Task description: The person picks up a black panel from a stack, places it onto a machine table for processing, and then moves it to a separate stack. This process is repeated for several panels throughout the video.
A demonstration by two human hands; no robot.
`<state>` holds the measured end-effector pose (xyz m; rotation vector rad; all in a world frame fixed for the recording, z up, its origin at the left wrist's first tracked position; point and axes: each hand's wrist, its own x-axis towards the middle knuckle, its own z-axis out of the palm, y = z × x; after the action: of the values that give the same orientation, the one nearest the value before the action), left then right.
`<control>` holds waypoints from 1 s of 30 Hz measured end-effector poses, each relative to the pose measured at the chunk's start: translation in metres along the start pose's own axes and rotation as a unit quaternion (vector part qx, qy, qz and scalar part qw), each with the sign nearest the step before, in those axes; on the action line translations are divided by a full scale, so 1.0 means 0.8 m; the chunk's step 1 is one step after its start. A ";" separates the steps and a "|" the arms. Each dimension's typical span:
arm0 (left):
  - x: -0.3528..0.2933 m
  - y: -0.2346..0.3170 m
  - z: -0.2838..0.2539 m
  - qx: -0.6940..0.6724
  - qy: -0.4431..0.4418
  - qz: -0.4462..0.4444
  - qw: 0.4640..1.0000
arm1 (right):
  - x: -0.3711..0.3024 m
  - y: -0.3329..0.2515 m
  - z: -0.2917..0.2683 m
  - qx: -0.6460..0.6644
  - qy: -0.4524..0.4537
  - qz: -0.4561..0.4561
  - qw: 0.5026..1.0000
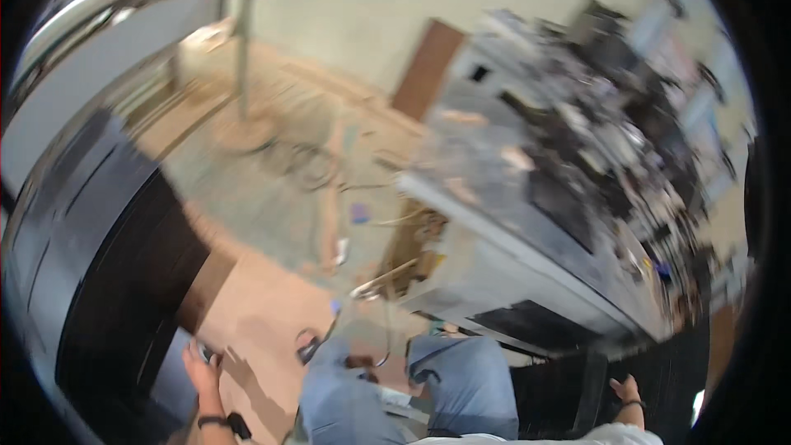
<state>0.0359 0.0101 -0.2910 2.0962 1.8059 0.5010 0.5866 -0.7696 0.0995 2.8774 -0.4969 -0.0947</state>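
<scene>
My left hand [203,365] is low at the left, beside a dark cabinet-like piece [124,280] with a grey top. Its fingers curl round a small dark object [208,353], too blurred to name. A dark band and a watch-like strap circle that wrist. Far to the right, my right hand [626,389] is held out in front of a black panel [659,375]. Thumb and finger stand apart there, and I see nothing between them. Between the hands are my legs in blue jeans [461,375], bent at the knees.
A long workbench [503,198] crowded with blurred tools and parts stands at the right. A pedestal fan's pole [242,58] rises at the back left. Cable loops [309,166] lie on the dusty floor. A brown board [427,70] leans at the bench's far end.
</scene>
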 end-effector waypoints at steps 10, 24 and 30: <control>-0.045 0.706 -0.204 -0.331 0.011 0.586 0.740 | -0.131 -0.040 0.217 0.089 0.169 0.089 0.978; -0.152 0.875 -0.075 -0.081 -0.038 0.707 0.702 | -0.156 -0.043 -0.035 0.225 0.380 -0.270 0.856; -0.122 0.670 -0.153 -0.109 0.084 0.728 0.672 | -0.143 -0.044 -0.164 0.274 0.381 -0.438 0.767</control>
<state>0.4341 -0.1612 0.0616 2.8819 -0.3604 1.1498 0.5033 -0.6714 0.2225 2.9823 1.1434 1.1918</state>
